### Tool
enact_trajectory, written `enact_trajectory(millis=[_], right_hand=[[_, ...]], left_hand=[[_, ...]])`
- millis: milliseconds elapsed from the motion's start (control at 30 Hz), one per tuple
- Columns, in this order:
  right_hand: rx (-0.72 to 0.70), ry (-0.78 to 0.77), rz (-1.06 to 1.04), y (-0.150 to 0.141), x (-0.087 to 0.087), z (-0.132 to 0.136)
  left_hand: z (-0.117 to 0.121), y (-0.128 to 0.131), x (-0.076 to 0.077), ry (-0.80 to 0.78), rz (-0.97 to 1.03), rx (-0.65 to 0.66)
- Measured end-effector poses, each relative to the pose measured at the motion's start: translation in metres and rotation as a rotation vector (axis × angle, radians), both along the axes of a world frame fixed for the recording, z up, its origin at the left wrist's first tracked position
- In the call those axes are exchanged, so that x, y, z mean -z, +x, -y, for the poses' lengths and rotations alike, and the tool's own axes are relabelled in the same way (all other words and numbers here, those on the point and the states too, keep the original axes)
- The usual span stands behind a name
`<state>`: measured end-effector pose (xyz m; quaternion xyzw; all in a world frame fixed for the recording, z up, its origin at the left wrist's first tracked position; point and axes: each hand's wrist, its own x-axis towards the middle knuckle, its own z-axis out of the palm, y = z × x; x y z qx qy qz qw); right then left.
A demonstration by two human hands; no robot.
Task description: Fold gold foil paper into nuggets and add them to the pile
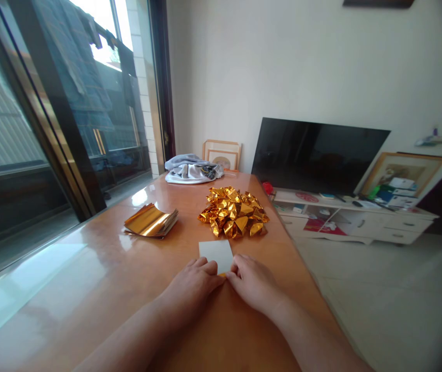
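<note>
A square sheet of foil paper (216, 253) lies white side up on the wooden table, its near edge turned up to show a narrow gold strip. My left hand (197, 279) grips that near edge from the left, fingers curled and thumb pressed on the strip. From the right, my right hand (249, 279) pinches the same edge with thumb and forefinger. Beyond the sheet sits a pile of folded gold paper ingots (234, 212). Left of the pile is a stack of flat gold foil paper (151, 221), its top sheet curling.
Bundled grey and white cloth (192, 169) rests at the table's far end, with picture frames (223, 154) behind it. A glass sliding door (100, 103) runs along the left. A television (317, 157) stands on a white cabinet (360, 222) beyond the table's right edge.
</note>
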<state>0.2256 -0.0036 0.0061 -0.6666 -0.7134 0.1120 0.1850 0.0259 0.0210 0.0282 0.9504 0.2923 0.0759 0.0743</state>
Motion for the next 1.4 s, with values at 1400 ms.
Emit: enact_trajectory(millis=[1400], right_hand=[[0.086, -0.141, -0.16, 0.025, 0.013, -0.021]], left_hand=[[0.001, 0.005, 0.0, 0.115, -0.121, -0.042]])
